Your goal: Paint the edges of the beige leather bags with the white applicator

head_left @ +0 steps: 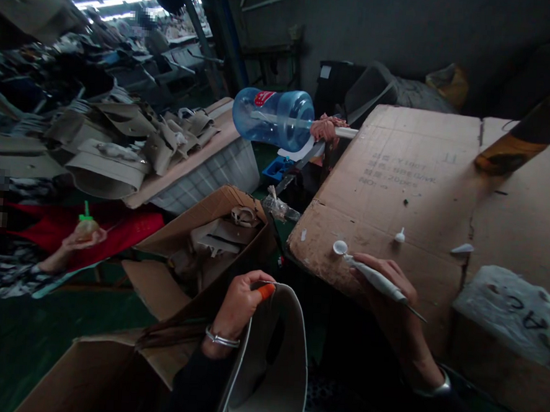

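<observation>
My left hand (238, 303), with an orange cover on one fingertip and a bracelet at the wrist, pinches the upper edge of a beige bag panel (289, 343). The panel curves open below it, in front of my body. Over the cardboard-covered table (390, 151), my right hand (391, 294) is closed around a slim white tube (377, 279). A thin rod sticks out past the tube's lower right end. The tube's other end is beside a small round white cap (340, 247); whether they touch I cannot tell.
A white nozzle (400, 235), a white pointed piece (462, 248) and a plastic-wrapped block (508, 310) lie on the table. A bottle (515, 152) stands there. Left are an open carton (225, 253), beige bags (114, 165) and a person's hand (84, 238) holding a green-topped bottle.
</observation>
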`<state>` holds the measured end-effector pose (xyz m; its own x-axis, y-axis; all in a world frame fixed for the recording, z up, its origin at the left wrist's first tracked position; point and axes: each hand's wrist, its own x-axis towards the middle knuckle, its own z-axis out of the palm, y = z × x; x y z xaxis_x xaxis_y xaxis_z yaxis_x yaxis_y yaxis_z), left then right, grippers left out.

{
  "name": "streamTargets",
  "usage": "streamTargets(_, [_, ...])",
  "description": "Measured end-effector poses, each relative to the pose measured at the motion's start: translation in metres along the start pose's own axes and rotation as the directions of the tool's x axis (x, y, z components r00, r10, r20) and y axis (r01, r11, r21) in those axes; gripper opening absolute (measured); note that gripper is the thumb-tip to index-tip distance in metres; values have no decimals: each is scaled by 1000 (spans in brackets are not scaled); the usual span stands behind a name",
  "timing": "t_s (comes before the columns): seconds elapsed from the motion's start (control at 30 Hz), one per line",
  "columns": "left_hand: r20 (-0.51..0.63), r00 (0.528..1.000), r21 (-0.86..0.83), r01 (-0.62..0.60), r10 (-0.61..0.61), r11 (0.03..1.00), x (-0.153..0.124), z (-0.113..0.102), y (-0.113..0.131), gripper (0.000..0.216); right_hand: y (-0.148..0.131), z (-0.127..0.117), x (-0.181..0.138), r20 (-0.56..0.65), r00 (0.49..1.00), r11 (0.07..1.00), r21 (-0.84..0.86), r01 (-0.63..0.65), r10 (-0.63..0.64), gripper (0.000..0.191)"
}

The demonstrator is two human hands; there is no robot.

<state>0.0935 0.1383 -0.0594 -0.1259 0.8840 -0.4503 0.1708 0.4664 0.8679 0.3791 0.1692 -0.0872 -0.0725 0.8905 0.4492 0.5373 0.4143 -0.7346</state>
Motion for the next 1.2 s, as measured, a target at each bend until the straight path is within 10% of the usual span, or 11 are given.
streamTargets(0.43, [67,997,-45,38,-35,998,1,-3,-1,21,-31,3,-1,38,914,804,462,-375,405,23])
streamTargets(0.63, [63,998,0,-9,9,1000,-1,-7,-1,17,-56,45,-1,392,876,639,605,-475,280,16])
streamTargets(1.2, [117,993,-45,-22,27,999,-6,-15,-12,16,-57,81,2,470,823,582,588,-562,320,32])
